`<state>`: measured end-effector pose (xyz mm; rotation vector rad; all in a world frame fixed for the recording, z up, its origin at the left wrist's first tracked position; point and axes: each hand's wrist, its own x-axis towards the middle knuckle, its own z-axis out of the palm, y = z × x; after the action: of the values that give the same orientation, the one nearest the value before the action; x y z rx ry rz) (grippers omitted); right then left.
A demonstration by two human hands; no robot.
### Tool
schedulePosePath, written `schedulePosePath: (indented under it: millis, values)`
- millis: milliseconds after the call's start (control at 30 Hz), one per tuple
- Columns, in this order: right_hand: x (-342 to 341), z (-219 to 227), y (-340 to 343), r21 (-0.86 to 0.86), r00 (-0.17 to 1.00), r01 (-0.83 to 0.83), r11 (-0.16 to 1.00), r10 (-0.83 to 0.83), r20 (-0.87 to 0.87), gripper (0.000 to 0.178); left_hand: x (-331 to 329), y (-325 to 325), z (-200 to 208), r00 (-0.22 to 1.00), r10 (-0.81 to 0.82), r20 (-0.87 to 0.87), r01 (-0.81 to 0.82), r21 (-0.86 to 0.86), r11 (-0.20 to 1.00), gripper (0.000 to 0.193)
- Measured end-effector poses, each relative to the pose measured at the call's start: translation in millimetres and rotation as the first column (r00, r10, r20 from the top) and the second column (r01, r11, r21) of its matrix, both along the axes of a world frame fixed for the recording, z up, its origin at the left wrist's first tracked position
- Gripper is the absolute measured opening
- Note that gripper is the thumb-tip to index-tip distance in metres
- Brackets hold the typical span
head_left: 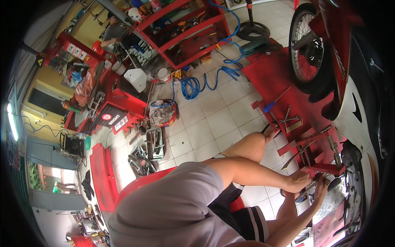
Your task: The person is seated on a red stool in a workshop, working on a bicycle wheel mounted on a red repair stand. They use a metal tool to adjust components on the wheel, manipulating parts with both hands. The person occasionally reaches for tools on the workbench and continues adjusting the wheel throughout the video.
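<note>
My left hand [299, 181] reaches down beside the low end of a red metal bracket [327, 168] on the red lift platform. Its fingers are curled closed, and whatever lies in them is hidden. Close to its right, my right hand [321, 191] is also closed, by a small metal part that I cannot make out. Both hands are beneath the side of a motorbike with a white and red fairing [354, 119]. On the platform above them lie a screwdriver [269, 108] with a blue handle and a spanner [287, 111].
The motorbike's spoked wheel [305, 49] stands at the upper right. A blue air hose [191, 87] coils over the tiled floor [218, 123]. Toward the left are a tray of tools [155, 144], a bucket of rags [162, 113] and a red shelf trolley [185, 37]. Another person [115, 31] is at the back.
</note>
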<state>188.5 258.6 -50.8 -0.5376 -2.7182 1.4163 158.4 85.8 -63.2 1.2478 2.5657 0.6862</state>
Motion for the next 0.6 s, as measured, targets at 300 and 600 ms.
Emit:
schedulePosePath:
  millis: [300,600]
  values:
    - [1.9,-8.6,-4.3,-0.045,0.98,-0.096,0.994,0.103,0.168,0.047,5.4,11.5,7.6,0.792,0.179,0.584,-0.532,0.517,0.67,0.025]
    - [3.9,-26.1,7.8,-0.297,0.967,0.06,0.953,0.019,0.255,0.039,-6.0,23.0,7.4,0.732,0.238,0.639,-0.651,0.55,0.523,0.026]
